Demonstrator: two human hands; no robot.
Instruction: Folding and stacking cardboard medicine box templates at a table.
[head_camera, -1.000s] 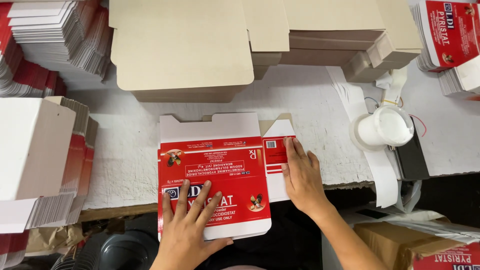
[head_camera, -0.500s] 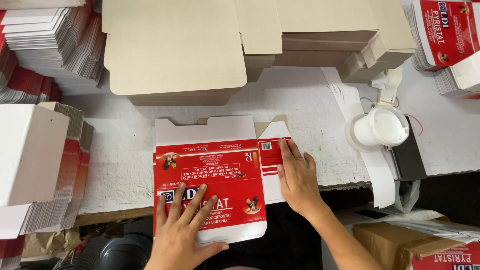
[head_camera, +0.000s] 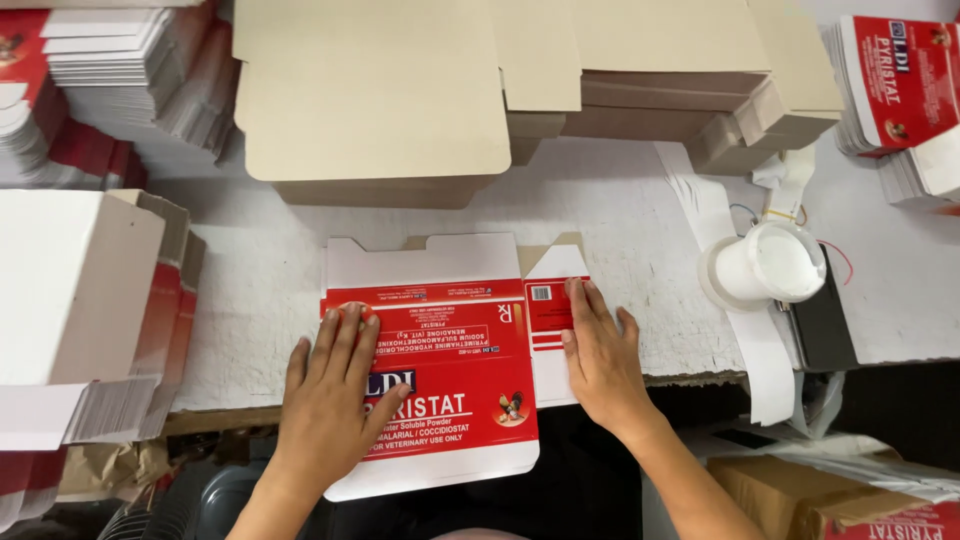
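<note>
This is a packaging workshop, a bench where cartons are made up by hand. A worn white worktable (head_camera: 620, 210) with a chipped front edge is crowded with stock: tall stacks of flat red-and-white printed cardboard blanks (head_camera: 100, 90) at the far left, piles of plain beige die-cut cardboard sheets (head_camera: 400, 100) along the back, and more red printed cartons (head_camera: 900, 80) at the right. A brown corrugated shipping box (head_camera: 830, 500) sits below the table.

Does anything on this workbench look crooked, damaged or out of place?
Mostly tidy. The flat red and white carton under the left hand and right hand juts over the table's front edge, which looks chipped and ragged. A white cup lies on its side among loose thin wires.
</note>
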